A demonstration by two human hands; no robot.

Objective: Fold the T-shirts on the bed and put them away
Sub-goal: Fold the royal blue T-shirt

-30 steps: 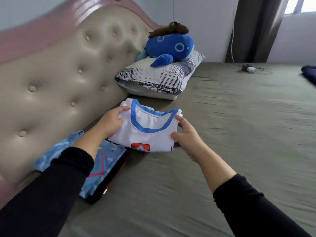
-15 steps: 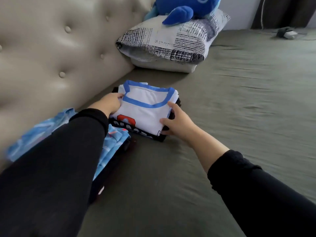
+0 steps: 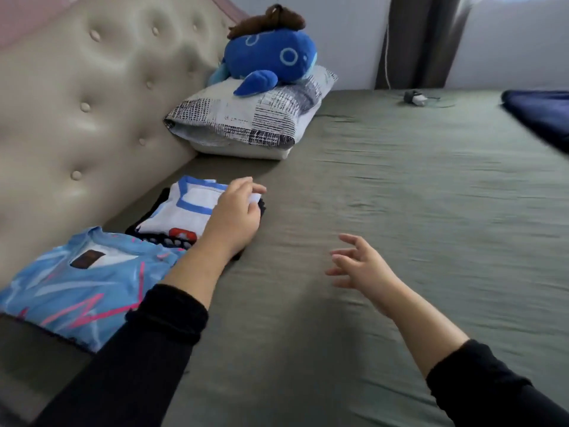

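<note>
Under left hand (image 3: 234, 215) — folded white T-shirt (image 3: 187, 211); right hand (image 3: 360, 266) apart.

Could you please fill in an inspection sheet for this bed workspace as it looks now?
Surface: olive-green bed sheet, wrinkled.
Job's things: folded white T-shirt with blue collar atop a black folded garment; folded light-blue T-shirt with pink streaks beside it.
Clutter: patterned pillow bearing a blue plush toy; navy fabric at far right.
Grippers: left hand rests on the white T-shirt; right hand open, empty.
Cables: small charger, white cord.
Surroundings: tufted beige headboard, dark curtain.
</note>
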